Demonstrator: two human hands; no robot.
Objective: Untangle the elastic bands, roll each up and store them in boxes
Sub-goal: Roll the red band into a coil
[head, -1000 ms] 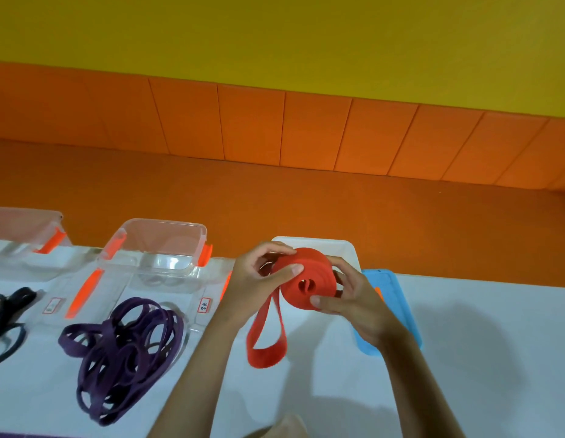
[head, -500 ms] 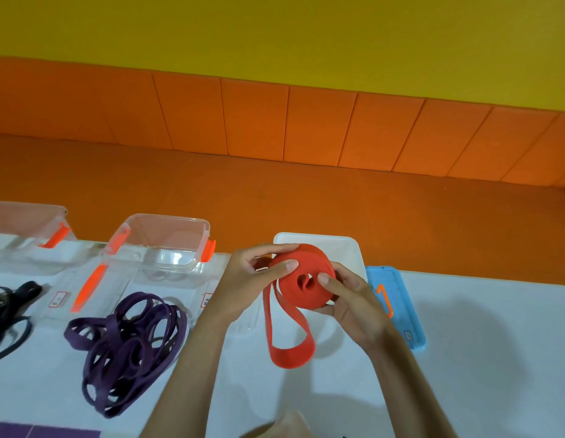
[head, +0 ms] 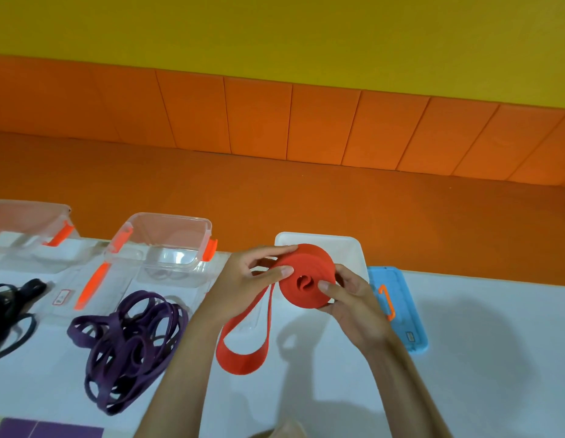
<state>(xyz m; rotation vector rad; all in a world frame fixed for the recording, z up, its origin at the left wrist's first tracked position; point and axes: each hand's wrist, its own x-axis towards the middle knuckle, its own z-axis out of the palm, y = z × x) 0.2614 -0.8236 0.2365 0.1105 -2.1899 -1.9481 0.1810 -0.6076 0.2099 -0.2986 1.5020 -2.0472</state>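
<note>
Head: red roll (head: 309, 263) between left hand (head: 243, 289), right hand (head: 353, 308) (tail hanging).

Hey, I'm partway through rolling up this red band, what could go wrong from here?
Only the fingertips of the left hand and right hand pinch the rolled part of the red band; a slip could let the coil spring open. The loose tail hangs in a long loop below the hands, so it might twist as it winds on and leave a lopsided roll.
</note>
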